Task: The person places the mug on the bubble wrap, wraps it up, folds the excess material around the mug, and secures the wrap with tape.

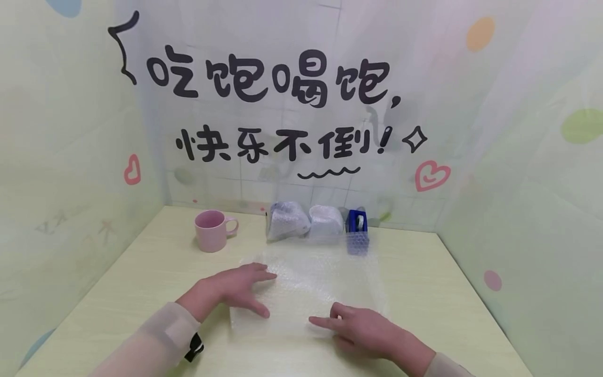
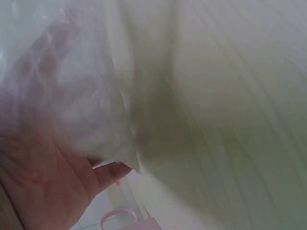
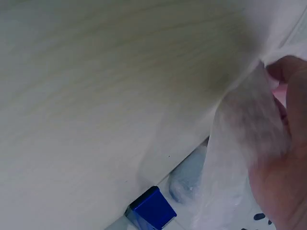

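A clear bubble wrap sheet (image 1: 301, 283) spreads over the middle of the table. My left hand (image 1: 237, 288) lies over its left part with fingers spread and straight. In the left wrist view, the fingers show blurred through the plastic, and the left thumb (image 2: 112, 175) is right at its edge. My right hand (image 1: 365, 332) grips the sheet near its front edge, one finger extended left and another bent. The right wrist view shows the raised plastic (image 3: 237, 139) running up to the fingertips, partly covering the hand.
A pink mug (image 1: 210, 231) stands at the back left. Two wrapped bundles (image 1: 288, 220) and a blue tape dispenser (image 1: 358, 220) sit along the back wall; the sheet's far edge overlaps the dispenser in the head view. A small black object (image 1: 194, 347) shows beside the left sleeve.
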Demonstrator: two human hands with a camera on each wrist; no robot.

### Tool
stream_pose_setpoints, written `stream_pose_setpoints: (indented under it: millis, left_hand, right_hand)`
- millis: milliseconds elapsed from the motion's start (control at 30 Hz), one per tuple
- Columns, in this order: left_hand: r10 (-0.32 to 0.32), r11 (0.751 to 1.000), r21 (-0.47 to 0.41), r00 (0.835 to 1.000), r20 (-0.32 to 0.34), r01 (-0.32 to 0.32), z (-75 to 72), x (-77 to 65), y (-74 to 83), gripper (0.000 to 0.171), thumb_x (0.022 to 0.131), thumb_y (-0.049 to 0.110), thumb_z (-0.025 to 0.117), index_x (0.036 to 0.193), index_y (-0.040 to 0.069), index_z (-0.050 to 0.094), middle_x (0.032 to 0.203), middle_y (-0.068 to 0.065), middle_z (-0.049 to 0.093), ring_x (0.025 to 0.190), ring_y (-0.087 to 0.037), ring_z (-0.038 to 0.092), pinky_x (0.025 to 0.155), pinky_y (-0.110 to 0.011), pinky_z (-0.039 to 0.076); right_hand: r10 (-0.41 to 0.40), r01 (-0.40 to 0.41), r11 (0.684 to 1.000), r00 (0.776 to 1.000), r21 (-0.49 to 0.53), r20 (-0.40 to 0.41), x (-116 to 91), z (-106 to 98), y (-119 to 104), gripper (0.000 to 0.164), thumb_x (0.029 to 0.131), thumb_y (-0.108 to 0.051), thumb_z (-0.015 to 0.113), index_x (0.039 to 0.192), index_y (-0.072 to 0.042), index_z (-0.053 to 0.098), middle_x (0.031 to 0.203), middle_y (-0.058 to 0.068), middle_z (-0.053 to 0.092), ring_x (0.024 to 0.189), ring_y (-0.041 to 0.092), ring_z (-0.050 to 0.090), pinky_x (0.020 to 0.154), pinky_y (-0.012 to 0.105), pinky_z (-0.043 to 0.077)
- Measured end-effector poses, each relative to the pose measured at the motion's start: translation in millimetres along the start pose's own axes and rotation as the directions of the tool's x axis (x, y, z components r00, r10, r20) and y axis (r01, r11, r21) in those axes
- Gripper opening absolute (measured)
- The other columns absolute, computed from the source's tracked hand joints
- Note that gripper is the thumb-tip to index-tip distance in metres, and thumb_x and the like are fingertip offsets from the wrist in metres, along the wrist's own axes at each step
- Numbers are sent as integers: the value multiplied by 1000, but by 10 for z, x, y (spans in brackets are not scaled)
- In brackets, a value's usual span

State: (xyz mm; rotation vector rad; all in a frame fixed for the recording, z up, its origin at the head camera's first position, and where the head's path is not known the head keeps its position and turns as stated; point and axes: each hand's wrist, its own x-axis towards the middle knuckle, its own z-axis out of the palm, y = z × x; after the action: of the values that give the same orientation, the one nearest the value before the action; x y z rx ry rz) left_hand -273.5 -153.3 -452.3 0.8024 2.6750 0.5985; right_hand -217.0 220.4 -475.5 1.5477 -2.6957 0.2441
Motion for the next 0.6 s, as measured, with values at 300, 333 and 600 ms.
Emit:
stream_pose_setpoints:
  millis: [300, 333, 600]
  left_hand:
    - [-24, 999, 42, 999, 30, 23, 54, -40, 5, 104, 73, 52, 100, 161, 17, 56, 176, -24, 34, 164, -52, 29, 128, -72, 32]
    - [-28, 999, 36, 999, 31, 27, 61, -45, -1, 105, 73, 52, 100, 161, 17, 55, 177, -23, 33, 164, -52, 28, 128, -72, 31]
    - [-23, 996, 90, 1000, 21, 21, 91, -28, -54, 121, 70, 63, 99, 166, 12, 46, 180, -22, 28, 165, -50, 29, 128, -72, 33]
  right_hand:
    - [363, -364, 926, 931, 103, 33, -74, -104, 432, 89, 96, -57, 79, 164, -7, 49, 169, 27, 40, 152, 52, 44, 121, 73, 40]
    - [382, -387, 915, 922, 114, 58, -83, -95, 477, 96, 94, -59, 81, 166, -6, 44, 173, 30, 32, 155, 57, 38, 122, 76, 36]
    - [487, -532, 810, 844, 246, 224, -102, -32, 651, 110, 92, -67, 79, 176, -18, 27, 184, 23, 9, 169, 50, 14, 131, 72, 27]
